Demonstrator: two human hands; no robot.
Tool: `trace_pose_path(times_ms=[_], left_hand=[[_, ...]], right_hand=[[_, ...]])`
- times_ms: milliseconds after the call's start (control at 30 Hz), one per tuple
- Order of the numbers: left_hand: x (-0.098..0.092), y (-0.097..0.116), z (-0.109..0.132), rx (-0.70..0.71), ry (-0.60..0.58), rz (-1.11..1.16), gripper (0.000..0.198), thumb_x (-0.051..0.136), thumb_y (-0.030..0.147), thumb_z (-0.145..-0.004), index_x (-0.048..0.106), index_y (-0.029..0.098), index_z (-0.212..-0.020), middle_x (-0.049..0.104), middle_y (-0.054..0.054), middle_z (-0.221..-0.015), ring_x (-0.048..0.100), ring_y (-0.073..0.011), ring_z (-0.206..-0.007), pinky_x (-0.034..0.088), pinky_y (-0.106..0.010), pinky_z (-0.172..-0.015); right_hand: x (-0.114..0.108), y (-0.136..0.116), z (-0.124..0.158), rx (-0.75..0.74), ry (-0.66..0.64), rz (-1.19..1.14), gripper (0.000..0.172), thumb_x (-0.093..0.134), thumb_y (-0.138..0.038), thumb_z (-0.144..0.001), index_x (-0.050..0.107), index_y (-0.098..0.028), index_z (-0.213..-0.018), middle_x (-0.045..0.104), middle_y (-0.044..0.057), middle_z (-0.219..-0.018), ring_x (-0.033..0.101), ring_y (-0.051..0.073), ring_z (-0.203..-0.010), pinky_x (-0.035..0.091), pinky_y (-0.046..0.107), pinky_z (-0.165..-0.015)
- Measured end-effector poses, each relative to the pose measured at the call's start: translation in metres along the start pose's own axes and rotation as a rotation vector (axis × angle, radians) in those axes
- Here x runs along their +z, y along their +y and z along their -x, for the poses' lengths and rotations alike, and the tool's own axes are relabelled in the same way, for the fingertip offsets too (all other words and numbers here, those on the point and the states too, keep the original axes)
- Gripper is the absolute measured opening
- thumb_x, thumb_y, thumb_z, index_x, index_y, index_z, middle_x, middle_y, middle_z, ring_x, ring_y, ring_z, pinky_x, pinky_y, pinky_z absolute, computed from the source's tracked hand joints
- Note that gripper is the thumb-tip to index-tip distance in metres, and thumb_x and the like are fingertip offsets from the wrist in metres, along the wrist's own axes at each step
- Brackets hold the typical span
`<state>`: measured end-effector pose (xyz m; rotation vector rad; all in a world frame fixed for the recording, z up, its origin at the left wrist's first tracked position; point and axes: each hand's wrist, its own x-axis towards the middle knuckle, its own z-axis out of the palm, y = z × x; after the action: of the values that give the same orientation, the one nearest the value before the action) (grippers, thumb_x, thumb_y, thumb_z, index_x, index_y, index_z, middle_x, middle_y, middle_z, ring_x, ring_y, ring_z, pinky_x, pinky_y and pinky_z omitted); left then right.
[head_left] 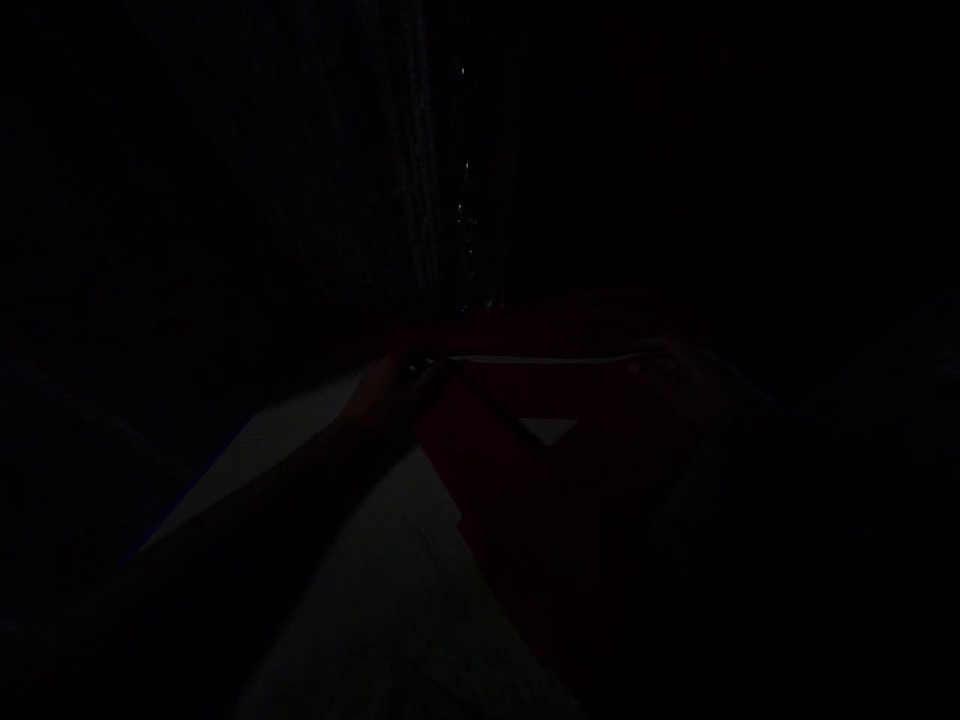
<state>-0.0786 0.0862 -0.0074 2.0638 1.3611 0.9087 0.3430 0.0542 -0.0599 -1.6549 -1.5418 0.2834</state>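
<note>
The view is very dark. Red cloth (495, 450) spreads over a pale surface, and a thin white strip (540, 359) runs along its upper edge between my two hands. My left hand (394, 390) is closed on the cloth at the strip's left end, its thumb and fingers pinched together. At the strip's other end my right hand (671, 375) also pinches the edge, though its outline is dim. A small pale triangle shows below the strip, where the cloth parts. The lower right of the cloth is lost in shadow.
Beneath the cloth lies a pale work surface (360, 600) with a blue edge (187, 485) at left. More dark red cloth (585, 315) lies beyond the strip. Farther back, small bright glints (465, 210) appear by a dim vertical shape. Darkness hides everything else.
</note>
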Motion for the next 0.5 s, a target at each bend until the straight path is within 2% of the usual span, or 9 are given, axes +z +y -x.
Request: trace_pose_path(times_ms=[133, 267, 500], left_hand=[[0.0005, 0.0025, 0.0017, -0.024, 0.005, 0.009, 0.053, 0.063, 0.063, -0.098, 0.079, 0.020, -0.125, 0.083, -0.012, -0.118, 0.079, -0.0308, -0.102, 0.060, -0.034, -0.074], [0.0014, 0.0012, 0.0006, -0.015, 0.004, 0.014, 0.052, 0.063, 0.063, -0.097, 0.079, 0.020, -0.124, 0.084, -0.012, -0.115, 0.078, -0.0304, -0.100, 0.061, -0.035, -0.074], [0.0010, 0.0001, -0.0004, -0.019, -0.005, 0.015, 0.055, 0.063, 0.063, -0.098, 0.079, 0.019, -0.127, 0.083, -0.013, -0.117, 0.078, -0.0312, -0.101, 0.060, -0.035, -0.074]], right_hand=[[-0.0011, -0.0044, 0.0008, 0.003, -0.021, -0.026, 0.061, 0.064, -0.065, -0.088, 0.065, -0.025, -0.134, 0.070, 0.014, -0.139, 0.069, 0.039, -0.127, 0.056, 0.066, -0.111], [-0.0013, -0.0100, 0.0007, 0.079, -0.021, 0.003, 0.069, 0.063, -0.068, -0.084, 0.065, -0.023, -0.135, 0.070, 0.016, -0.138, 0.070, 0.042, -0.125, 0.057, 0.068, -0.108], [-0.0004, -0.0011, -0.0002, 0.003, -0.004, 0.024, 0.065, 0.061, -0.072, -0.087, 0.065, -0.026, -0.132, 0.071, 0.016, -0.132, 0.071, 0.040, -0.123, 0.059, 0.065, -0.106]])
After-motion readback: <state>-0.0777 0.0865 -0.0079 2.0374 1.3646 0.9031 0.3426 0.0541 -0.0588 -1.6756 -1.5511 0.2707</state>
